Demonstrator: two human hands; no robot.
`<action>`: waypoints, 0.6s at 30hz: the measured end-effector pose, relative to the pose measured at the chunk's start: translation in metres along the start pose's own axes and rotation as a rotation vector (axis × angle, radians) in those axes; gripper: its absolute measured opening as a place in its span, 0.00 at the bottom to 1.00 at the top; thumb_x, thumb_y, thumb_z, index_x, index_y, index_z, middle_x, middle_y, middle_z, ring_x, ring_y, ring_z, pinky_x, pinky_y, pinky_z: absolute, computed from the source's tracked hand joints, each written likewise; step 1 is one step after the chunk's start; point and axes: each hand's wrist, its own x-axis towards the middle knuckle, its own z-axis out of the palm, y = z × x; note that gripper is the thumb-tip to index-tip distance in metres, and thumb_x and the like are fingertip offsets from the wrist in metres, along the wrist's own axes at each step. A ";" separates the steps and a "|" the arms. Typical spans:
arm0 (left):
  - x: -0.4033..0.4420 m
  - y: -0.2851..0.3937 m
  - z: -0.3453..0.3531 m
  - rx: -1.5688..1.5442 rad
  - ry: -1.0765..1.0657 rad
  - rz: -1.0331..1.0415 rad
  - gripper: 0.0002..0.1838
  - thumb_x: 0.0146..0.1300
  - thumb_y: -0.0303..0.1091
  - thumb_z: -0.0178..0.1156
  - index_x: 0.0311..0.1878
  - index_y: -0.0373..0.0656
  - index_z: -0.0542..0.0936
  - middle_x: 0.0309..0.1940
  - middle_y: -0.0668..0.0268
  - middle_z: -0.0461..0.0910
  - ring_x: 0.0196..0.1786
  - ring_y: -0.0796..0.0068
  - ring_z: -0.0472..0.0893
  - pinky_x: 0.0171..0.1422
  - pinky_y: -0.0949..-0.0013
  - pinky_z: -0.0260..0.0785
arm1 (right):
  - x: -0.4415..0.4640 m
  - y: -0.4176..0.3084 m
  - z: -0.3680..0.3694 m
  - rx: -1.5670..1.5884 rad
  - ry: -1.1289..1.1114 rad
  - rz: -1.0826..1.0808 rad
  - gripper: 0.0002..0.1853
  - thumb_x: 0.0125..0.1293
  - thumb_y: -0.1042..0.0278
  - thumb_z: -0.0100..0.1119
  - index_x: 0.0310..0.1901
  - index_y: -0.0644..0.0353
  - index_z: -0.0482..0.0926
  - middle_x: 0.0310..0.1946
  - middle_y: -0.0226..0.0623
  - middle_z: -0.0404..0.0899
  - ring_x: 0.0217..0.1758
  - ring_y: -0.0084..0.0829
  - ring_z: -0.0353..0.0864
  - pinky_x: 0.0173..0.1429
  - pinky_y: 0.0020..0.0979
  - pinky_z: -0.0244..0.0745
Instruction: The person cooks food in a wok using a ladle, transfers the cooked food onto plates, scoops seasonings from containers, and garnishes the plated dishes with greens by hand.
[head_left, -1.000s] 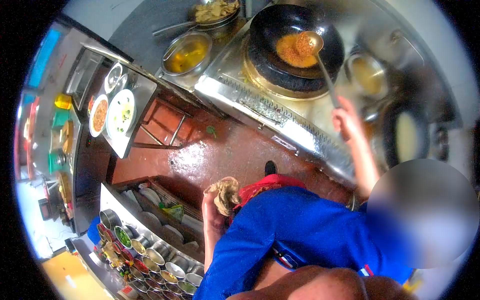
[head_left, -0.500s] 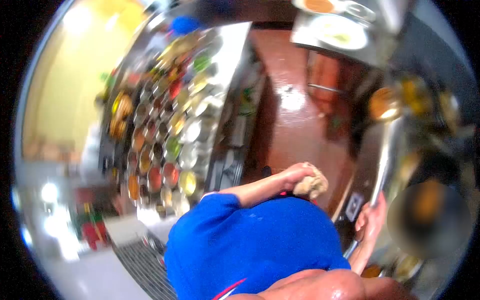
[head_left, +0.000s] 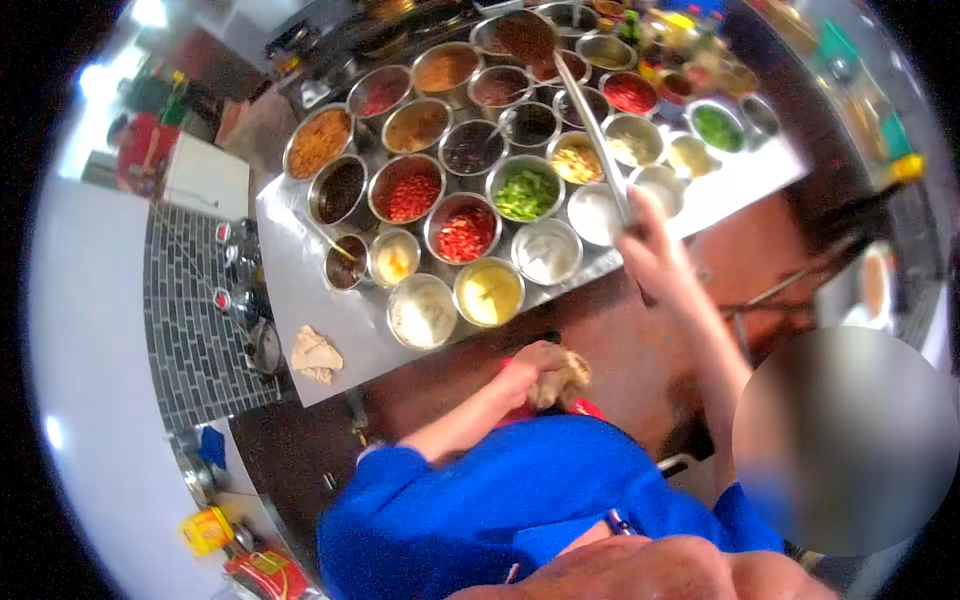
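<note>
My right hand [head_left: 652,240] is closed round the handle of a long metal ladle [head_left: 598,135], which reaches across the steel counter [head_left: 345,350]. The ladle's head is over a metal pot of dark reddish-brown contents [head_left: 520,40] at the far side; its bowl is hard to make out there. My left hand [head_left: 538,362] grips a crumpled beige cloth [head_left: 566,384] in front of my body, below the counter's near edge. Bowls of chopped green vegetable [head_left: 524,193], chopped red pepper [head_left: 464,232] and yellow liquid [head_left: 489,292] stand between the hands.
Several more metal bowls crowd the counter. A second beige cloth [head_left: 317,354] lies at its left corner. Far left, a person in red [head_left: 146,145] stands beyond a white box. A yellow container [head_left: 207,531] is at the lower left; a plate of food [head_left: 878,283] is at the right.
The view has swung from the stove and wok to the bowl-covered counter. The ladle has moved from the wok to over the bowls in my right hand. My left hand still holds the cloth.
</note>
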 end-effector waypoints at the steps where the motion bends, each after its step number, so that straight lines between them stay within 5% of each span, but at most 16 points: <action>1: -0.018 0.001 -0.017 -0.130 0.215 0.054 0.09 0.60 0.27 0.57 0.44 0.39 0.80 0.37 0.66 0.83 0.40 0.74 0.82 0.47 0.69 0.74 | 0.048 0.009 0.021 -0.174 -0.009 -0.183 0.35 0.59 0.76 0.53 0.71 0.56 0.61 0.47 0.51 0.79 0.43 0.39 0.81 0.47 0.35 0.76; 3: -0.035 -0.016 -0.070 -0.149 0.299 0.111 0.12 0.60 0.25 0.56 0.48 0.38 0.78 0.39 0.66 0.83 0.41 0.73 0.82 0.50 0.67 0.75 | 0.128 0.021 0.065 -0.444 0.010 -0.329 0.36 0.59 0.77 0.52 0.72 0.50 0.59 0.53 0.54 0.76 0.52 0.55 0.78 0.54 0.45 0.76; 9: -0.084 -0.005 -0.105 -0.388 0.415 0.121 0.12 0.60 0.24 0.56 0.48 0.38 0.77 0.42 0.64 0.82 0.45 0.72 0.81 0.51 0.67 0.75 | 0.239 0.053 0.150 -0.863 -0.210 -0.142 0.38 0.57 0.80 0.49 0.72 0.48 0.57 0.47 0.55 0.75 0.44 0.58 0.80 0.50 0.51 0.75; 12: -0.086 0.004 -0.103 -0.387 0.404 0.142 0.13 0.60 0.24 0.56 0.49 0.38 0.77 0.43 0.64 0.81 0.45 0.72 0.81 0.52 0.66 0.75 | 0.237 0.046 0.151 -0.695 -0.141 -0.172 0.37 0.57 0.80 0.49 0.70 0.50 0.58 0.48 0.56 0.75 0.45 0.59 0.80 0.52 0.52 0.76; 15: -0.078 0.027 -0.091 -0.328 0.301 0.069 0.16 0.58 0.22 0.55 0.51 0.36 0.74 0.45 0.60 0.80 0.46 0.68 0.82 0.53 0.64 0.76 | 0.190 0.032 0.128 -0.265 -0.048 -0.171 0.33 0.55 0.80 0.50 0.67 0.55 0.65 0.58 0.57 0.73 0.57 0.53 0.77 0.58 0.48 0.75; 16: -0.071 0.035 -0.090 -0.272 0.268 0.082 0.16 0.59 0.23 0.56 0.51 0.37 0.75 0.45 0.61 0.80 0.46 0.68 0.82 0.53 0.65 0.76 | 0.163 0.019 0.109 -0.205 -0.107 -0.167 0.38 0.58 0.72 0.59 0.72 0.53 0.59 0.59 0.54 0.75 0.56 0.44 0.79 0.59 0.42 0.75; 18: -0.048 0.050 -0.084 -0.128 0.107 0.048 0.15 0.59 0.25 0.59 0.50 0.37 0.76 0.44 0.62 0.81 0.46 0.69 0.81 0.53 0.66 0.75 | 0.093 0.052 0.082 -0.255 0.071 -0.260 0.38 0.60 0.70 0.59 0.72 0.62 0.57 0.65 0.52 0.69 0.66 0.43 0.72 0.66 0.40 0.70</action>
